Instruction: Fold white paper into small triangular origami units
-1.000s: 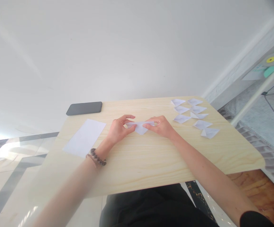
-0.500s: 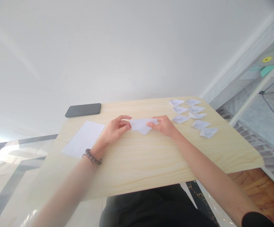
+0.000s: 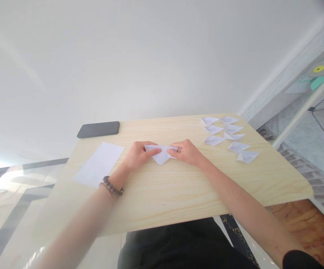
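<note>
A folded piece of white paper (image 3: 161, 158) is held between both hands over the middle of the table, its pointed flap facing me. My left hand (image 3: 140, 154) pinches its left end, thumb on top and fingers behind. On the right end, my right hand (image 3: 186, 152) grips it between thumb and fingers. The fingertips behind the paper are partly hidden. Left of my left hand lies a flat sheet of white paper (image 3: 100, 164). Several folded paper boats (image 3: 214, 140) sit in two rows to the right of my right hand.
A dark phone (image 3: 98, 129) lies at the table's back left corner. The light wooden table (image 3: 162, 201) backs onto a pale wall (image 3: 150, 67). Beyond the right edge stands a white metal pole (image 3: 296, 116) with cables behind it.
My left hand has closed on the paper's left end. The paper and my right hand have shifted slightly left and towards me, and the pointed flap now shows more fully.
</note>
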A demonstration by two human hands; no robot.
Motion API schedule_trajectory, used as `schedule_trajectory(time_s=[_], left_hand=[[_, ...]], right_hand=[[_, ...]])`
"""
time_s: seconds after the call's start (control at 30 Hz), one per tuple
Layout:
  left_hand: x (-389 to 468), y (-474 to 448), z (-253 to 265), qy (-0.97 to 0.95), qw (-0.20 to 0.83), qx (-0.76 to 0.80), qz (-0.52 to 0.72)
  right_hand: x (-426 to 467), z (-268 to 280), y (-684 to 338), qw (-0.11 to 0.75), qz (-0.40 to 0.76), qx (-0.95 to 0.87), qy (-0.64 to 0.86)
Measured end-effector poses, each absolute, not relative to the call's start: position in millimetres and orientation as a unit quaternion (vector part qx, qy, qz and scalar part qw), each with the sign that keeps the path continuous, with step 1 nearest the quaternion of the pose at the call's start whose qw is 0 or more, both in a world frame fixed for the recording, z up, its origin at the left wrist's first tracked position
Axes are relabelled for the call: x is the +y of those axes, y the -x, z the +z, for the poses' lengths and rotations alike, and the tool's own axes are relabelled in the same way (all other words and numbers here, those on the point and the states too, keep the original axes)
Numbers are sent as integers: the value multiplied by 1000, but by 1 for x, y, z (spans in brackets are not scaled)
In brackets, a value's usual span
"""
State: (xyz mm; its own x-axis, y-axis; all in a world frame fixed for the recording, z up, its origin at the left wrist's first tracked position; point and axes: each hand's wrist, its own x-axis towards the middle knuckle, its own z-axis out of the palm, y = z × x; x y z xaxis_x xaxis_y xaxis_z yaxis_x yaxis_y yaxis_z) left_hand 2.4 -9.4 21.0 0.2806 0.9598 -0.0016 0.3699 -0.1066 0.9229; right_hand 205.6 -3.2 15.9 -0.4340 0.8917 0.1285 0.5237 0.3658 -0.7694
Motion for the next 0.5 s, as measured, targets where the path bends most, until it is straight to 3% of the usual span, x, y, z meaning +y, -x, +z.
schedule_trajectory(time_s=[0.5], left_hand=[[2, 6, 12, -618, 552, 458, 323]], right_hand=[[-1, 22, -225, 206, 638, -660, 339]])
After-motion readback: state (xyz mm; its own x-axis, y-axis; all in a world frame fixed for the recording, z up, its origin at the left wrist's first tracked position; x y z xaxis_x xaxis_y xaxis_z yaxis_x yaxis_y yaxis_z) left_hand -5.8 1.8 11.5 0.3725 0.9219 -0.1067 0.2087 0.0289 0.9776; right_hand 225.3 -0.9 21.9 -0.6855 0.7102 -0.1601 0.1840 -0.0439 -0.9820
